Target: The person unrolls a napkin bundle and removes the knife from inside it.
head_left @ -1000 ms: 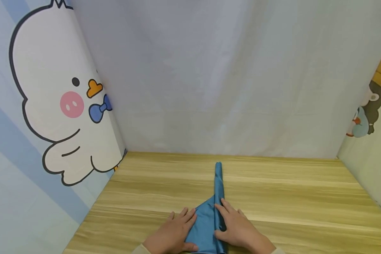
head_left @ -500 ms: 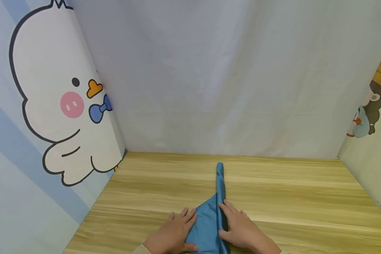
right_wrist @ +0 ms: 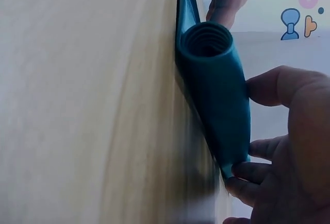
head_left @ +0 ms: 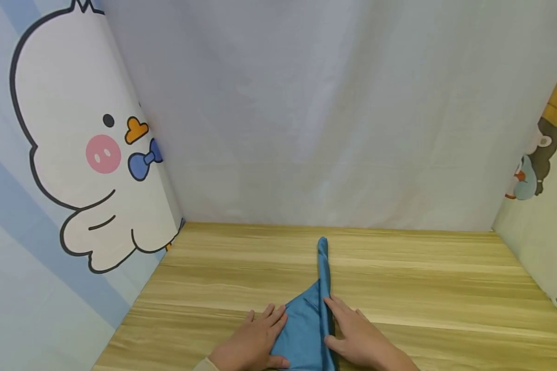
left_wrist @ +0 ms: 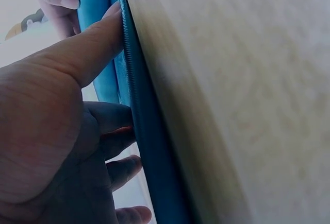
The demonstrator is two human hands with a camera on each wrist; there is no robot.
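A long, narrow roll of shiny blue cloth [head_left: 324, 281] is laid lengthwise, pointing away from the person, on a wood-grain, yellow-brown tabletop [head_left: 213, 268]. The flat blue cloth panel [head_left: 299, 332] joined to it is spread just left of the roll, its far edge slanting up to meet it. On the panel's outer edge, left of the roll, the left hand [head_left: 255, 337] is rested with fingers extended; by its thumb the stitched hem [left_wrist: 125, 69] is pressed. The roll's right side is touched by the thumb and fingertips of the right hand [head_left: 364, 337], the fingers reaching along the roll without being wrapped round it. At the roll's near end, spiral layers [right_wrist: 209, 39] are shown around a hollow centre. Beyond the roll's far end a pale grey fabric backdrop [head_left: 306, 113] is hung; well left of the roll, a white cartoon chick [head_left: 74, 103] is printed.
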